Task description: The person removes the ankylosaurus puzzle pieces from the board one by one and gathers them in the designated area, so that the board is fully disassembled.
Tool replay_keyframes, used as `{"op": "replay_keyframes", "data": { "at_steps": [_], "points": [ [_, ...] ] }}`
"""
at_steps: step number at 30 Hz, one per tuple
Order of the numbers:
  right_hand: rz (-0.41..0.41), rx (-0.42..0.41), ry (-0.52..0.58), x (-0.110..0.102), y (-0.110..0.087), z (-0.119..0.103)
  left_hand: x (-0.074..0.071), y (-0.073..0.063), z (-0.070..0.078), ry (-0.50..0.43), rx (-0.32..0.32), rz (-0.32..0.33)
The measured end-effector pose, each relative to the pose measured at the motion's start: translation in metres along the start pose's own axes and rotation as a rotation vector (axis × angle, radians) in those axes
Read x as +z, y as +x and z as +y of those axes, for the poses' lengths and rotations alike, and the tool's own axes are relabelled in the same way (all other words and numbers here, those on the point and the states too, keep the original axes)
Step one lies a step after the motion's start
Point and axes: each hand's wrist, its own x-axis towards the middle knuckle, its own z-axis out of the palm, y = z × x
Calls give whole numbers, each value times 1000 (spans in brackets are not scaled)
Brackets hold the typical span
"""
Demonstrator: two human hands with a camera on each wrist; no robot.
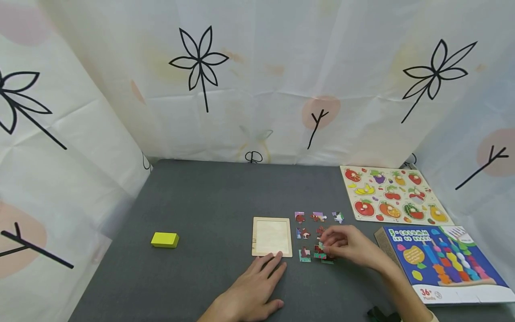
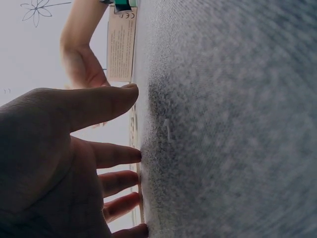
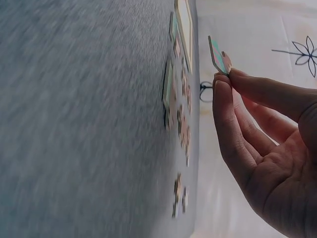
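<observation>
My right hand (image 1: 352, 246) pinches a jigsaw puzzle piece (image 3: 218, 57) between thumb and fingertips. In the right wrist view the piece is raised off the table, tilted, with green and brown on it. Below and around that hand lie several loose puzzle pieces (image 1: 305, 255), some partly covered by the fingers in the head view. Left of them is a square wooden puzzle tray (image 1: 290, 237) with a bare, pale base. My left hand (image 1: 257, 284) rests on the table with fingers spread, its fingertips at the tray's near edge.
A yellow block (image 1: 165, 240) lies on the left of the grey table (image 1: 201, 192). At the right are a fruit puzzle board (image 1: 382, 197) and, nearer, a blue toy box (image 1: 446, 264). Patterned white cloth (image 1: 257, 89) hangs behind and at both sides.
</observation>
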Motion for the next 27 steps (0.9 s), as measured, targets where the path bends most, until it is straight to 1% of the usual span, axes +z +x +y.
{"op": "replay_keyframes", "data": {
  "at_steps": [8, 16, 23, 27],
  "points": [
    [11, 47, -6, -11, -18, 5, -1, 0, 0, -12, -3, -2],
    [57, 86, -81, -22, -33, 13, -1, 0, 0, -19, 11, -4],
    [72, 115, -146, -27, -41, 21, -2, -1, 0, -26, 17, -2],
    [67, 163, -167, -27, -43, 24, -1, -1, -1, -31, 11, -4]
  ]
}}
